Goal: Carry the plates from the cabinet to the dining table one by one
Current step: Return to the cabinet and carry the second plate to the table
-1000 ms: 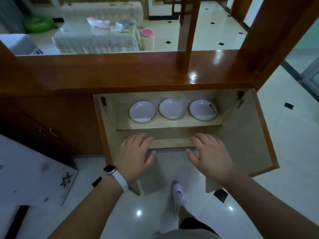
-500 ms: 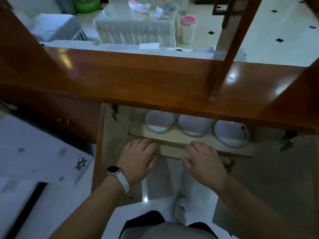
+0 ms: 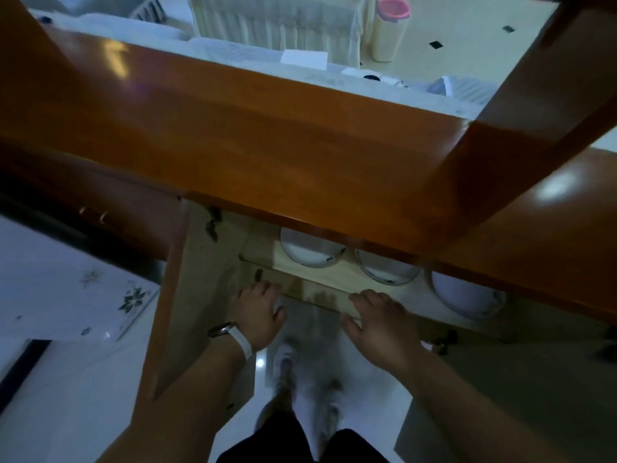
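Note:
Three white plates stand in a row on the pale shelf (image 3: 337,282) inside the open wooden cabinet: left plate (image 3: 309,251), middle plate (image 3: 385,270), right plate (image 3: 464,297). The cabinet's glossy top (image 3: 267,155) hides their far halves. My left hand (image 3: 257,312), with a white watch strap on the wrist, hovers at the shelf's front edge below the left plate, fingers apart, holding nothing. My right hand (image 3: 377,324) is spread at the shelf edge below the middle plate, also empty.
The cabinet's left door (image 3: 170,295) and right door (image 3: 500,396) stand open on either side of my arms. A white flowered table (image 3: 66,289) is at the left. Beyond the cabinet stand a cloth-covered table (image 3: 277,18) and a pink-rimmed bin (image 3: 389,28). My feet (image 3: 307,389) stand on shiny tile.
I have stepped closer and lean over the cabinet, so its top now covers the plates' far halves. Both hands have moved forward to the shelf's front edge.

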A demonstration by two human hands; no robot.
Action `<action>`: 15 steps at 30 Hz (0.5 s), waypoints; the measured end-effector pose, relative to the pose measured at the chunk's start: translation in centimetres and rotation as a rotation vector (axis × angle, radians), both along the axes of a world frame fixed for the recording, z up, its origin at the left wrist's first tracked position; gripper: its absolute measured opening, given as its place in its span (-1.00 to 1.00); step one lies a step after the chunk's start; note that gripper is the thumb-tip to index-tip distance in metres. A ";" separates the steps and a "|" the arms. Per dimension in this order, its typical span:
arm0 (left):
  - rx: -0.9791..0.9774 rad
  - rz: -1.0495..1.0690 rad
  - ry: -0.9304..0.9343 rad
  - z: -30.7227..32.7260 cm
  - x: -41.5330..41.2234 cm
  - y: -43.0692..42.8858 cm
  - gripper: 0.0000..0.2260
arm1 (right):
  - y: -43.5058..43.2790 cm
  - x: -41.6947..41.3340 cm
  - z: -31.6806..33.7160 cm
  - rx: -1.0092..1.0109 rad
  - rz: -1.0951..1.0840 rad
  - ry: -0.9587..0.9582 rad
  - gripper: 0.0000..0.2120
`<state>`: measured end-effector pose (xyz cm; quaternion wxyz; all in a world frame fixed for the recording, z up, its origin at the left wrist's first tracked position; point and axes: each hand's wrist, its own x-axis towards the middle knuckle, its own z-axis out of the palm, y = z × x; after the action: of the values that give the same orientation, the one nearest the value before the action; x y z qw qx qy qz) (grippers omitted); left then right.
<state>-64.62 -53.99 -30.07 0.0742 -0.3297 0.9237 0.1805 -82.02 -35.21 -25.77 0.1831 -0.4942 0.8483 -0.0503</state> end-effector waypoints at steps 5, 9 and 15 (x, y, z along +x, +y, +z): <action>0.328 0.258 0.129 -5.7 -3.7 -1.1 -0.59 | -3.1 -1.6 -5.5 0.052 -0.165 -0.188 -0.50; 0.592 0.485 0.263 -9.6 -5.3 -2.6 -0.58 | -4.7 -3.1 -9.8 -0.019 -0.383 -0.357 -0.49; 0.796 0.663 0.508 -15.0 -6.8 -4.9 -0.59 | -7.1 -5.1 -15.7 -0.133 -0.564 -0.481 -0.46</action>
<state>-71.39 -58.93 -45.04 -0.0921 -0.4947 0.6206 0.6013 -87.08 -42.29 -41.52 0.3234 -0.2261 0.8788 -0.2682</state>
